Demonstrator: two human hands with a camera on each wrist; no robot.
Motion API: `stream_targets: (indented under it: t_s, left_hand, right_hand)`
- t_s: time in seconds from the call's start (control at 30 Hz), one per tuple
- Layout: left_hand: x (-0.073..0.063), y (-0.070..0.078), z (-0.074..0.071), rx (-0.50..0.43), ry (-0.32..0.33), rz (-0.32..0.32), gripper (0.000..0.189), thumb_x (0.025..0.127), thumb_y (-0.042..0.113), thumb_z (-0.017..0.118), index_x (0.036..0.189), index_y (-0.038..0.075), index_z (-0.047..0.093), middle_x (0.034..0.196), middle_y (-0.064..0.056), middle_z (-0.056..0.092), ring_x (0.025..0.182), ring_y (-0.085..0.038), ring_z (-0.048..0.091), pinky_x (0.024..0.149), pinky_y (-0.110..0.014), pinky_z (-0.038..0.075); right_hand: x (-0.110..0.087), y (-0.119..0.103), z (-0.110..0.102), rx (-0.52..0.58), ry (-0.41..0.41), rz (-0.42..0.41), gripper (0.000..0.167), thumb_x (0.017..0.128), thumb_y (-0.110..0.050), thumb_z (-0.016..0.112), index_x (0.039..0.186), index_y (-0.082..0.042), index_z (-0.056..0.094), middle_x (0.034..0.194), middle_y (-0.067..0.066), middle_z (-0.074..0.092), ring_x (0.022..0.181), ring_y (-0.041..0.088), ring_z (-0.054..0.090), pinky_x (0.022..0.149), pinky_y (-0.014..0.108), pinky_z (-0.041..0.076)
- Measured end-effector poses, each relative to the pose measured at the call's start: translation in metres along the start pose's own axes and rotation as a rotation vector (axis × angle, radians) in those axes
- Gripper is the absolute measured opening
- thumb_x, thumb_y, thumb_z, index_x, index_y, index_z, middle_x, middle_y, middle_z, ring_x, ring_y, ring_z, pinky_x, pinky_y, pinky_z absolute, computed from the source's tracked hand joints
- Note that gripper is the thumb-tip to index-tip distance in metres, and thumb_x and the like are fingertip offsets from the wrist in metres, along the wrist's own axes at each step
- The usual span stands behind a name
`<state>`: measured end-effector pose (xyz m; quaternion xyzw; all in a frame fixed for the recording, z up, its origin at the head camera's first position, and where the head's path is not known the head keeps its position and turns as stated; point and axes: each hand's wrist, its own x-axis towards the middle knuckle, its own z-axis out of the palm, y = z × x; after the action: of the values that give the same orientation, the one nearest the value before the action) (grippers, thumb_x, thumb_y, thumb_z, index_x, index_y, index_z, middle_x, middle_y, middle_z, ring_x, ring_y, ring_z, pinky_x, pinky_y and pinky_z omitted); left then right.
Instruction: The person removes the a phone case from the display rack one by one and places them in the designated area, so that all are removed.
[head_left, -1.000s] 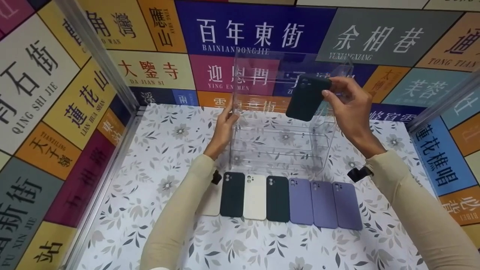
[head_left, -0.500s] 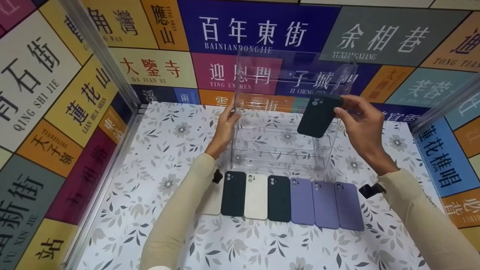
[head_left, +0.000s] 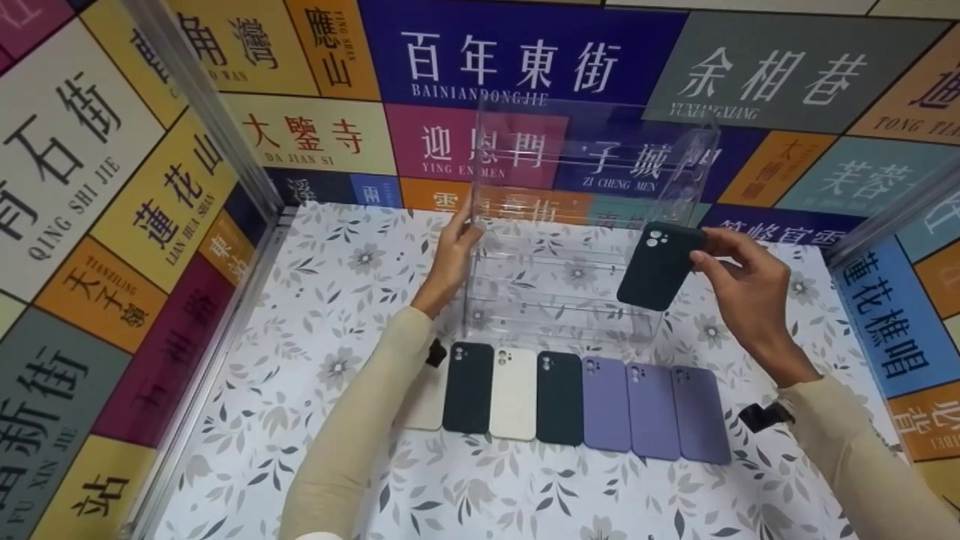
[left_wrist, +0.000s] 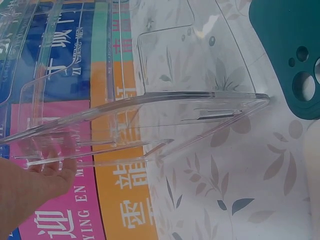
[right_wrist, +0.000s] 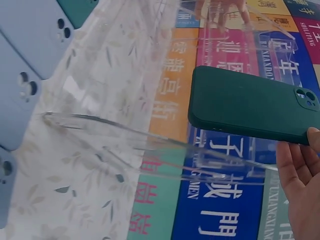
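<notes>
In the head view a clear acrylic tiered rack (head_left: 559, 262) stands at the back of the table. My left hand (head_left: 450, 259) grips its left side edge. My right hand (head_left: 750, 292) pinches a dark green phone case (head_left: 660, 266) by its upper right edge. The case tilts in front of the rack's right side, camera cutouts at the top. The right wrist view shows the held phone case (right_wrist: 245, 102) with thumb and fingers at its camera end. Nearer me lies a row of phone cases, including a cream one (head_left: 514, 394), dark green ones (head_left: 469, 388) and purple ones (head_left: 654, 412).
The table has a white floral cover (head_left: 300, 450). Close behind the rack rises a wall of coloured panels with writing (head_left: 517, 56), and another panelled wall (head_left: 67, 262) runs along the left. My left sleeve (head_left: 352, 420) partly hides the leftmost cream case (head_left: 426, 409).
My right hand has brought the held dark green phone case down and to the right, lower across the rack's front. My left hand stays on the rack's side, and the row of cases is unchanged.
</notes>
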<state>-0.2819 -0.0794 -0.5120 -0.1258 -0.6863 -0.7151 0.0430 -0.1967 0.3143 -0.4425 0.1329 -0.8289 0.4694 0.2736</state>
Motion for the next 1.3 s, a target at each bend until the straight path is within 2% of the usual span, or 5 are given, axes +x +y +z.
stream_targets:
  t_s: [0.13, 0.27, 0.73, 1.03, 1.3]
  left_hand:
    - [0.000, 0.000, -0.001, 0.023, -0.007, -0.003, 0.066, 0.116, 0.016, 0.048, 0.176, 0.010, 0.022, 0.181, -0.014, 0.026, 0.164, -0.032, 0.032, 0.129, -0.044, 0.036]
    - [-0.002, 0.000, -0.002, 0.038, -0.017, -0.007, 0.067, 0.115, 0.017, 0.047, 0.177, 0.014, 0.021, 0.182, -0.009, 0.024, 0.163, -0.035, 0.033, 0.129, -0.046, 0.035]
    - [-0.001, 0.000, -0.001, 0.019, 0.008, -0.029, 0.067, 0.113, 0.013, 0.049, 0.176, 0.014, 0.026, 0.180, -0.012, 0.031, 0.153, -0.034, 0.047, 0.127, -0.046, 0.039]
    - [0.000, 0.000, -0.001, 0.027, -0.002, -0.027, 0.067, 0.114, 0.012, 0.047, 0.176, 0.013, 0.024, 0.181, -0.011, 0.028, 0.160, -0.035, 0.039, 0.128, -0.045, 0.037]
    - [0.000, 0.000, -0.001, 0.035, -0.006, -0.017, 0.068, 0.113, 0.013, 0.046, 0.176, 0.010, 0.022, 0.180, -0.015, 0.028, 0.153, -0.035, 0.046, 0.128, -0.047, 0.036]
  right_hand:
    - [-0.009, 0.008, -0.005, 0.003, -0.001, 0.020, 0.040, 0.096, 0.015, 0.076, 0.134, 0.005, 0.075, 0.108, 0.006, 0.074, 0.097, 0.007, 0.073, 0.087, 0.013, 0.058]
    - [-0.018, 0.017, -0.009, 0.007, -0.003, 0.031, 0.042, 0.095, 0.017, 0.075, 0.135, 0.004, 0.075, 0.107, 0.009, 0.074, 0.097, 0.006, 0.073, 0.086, 0.013, 0.058]
    - [-0.040, 0.037, -0.022, 0.031, 0.021, 0.038, 0.039, 0.094, 0.023, 0.071, 0.132, 0.012, 0.073, 0.103, 0.010, 0.073, 0.091, 0.004, 0.073, 0.084, 0.013, 0.058]
    - [-0.055, 0.046, -0.034, 0.011, 0.006, 0.073, 0.038, 0.097, 0.015, 0.074, 0.134, 0.006, 0.075, 0.105, 0.003, 0.075, 0.093, 0.004, 0.075, 0.084, 0.013, 0.059]
    - [-0.067, 0.054, -0.045, -0.004, 0.006, 0.129, 0.039, 0.100, 0.014, 0.071, 0.138, 0.007, 0.073, 0.108, -0.008, 0.072, 0.096, 0.002, 0.073, 0.085, 0.013, 0.058]
